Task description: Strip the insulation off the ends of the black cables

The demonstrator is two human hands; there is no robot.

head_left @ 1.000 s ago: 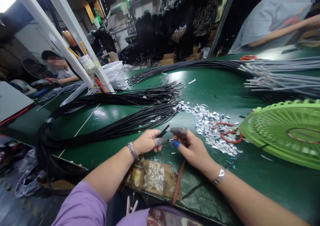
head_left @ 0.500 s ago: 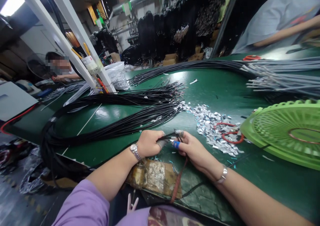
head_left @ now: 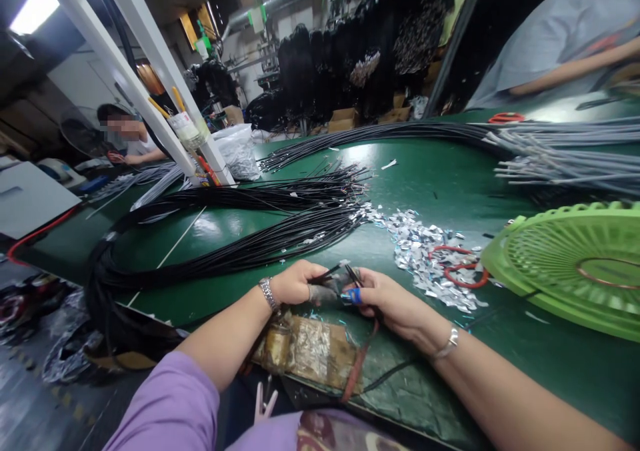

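Note:
My left hand [head_left: 296, 282] and my right hand [head_left: 387, 299] meet at the near edge of the green table [head_left: 430, 178]. Both are closed, pinching the stripped end of a thin black cable [head_left: 336, 274] between them. Grey finger cots cover my left fingertips, and a blue one shows on a right finger. A watch sits on my left wrist and a bracelet on my right. Just beyond my hands lies a large bundle of black cables [head_left: 235, 251], its ends pointing right.
A pile of silver foil scraps [head_left: 425, 251] with red-handled scissors [head_left: 457, 268] lies right of my hands. A green fan grille [head_left: 575, 264] is at far right. Grey cables [head_left: 565, 151] cross the back. A taped pad [head_left: 310, 348] sits at the table edge. Other people work at left and right.
My right hand has closed in on the left one; its raised finger has come down onto the cable end. Both hands have shifted slightly nearer to me.

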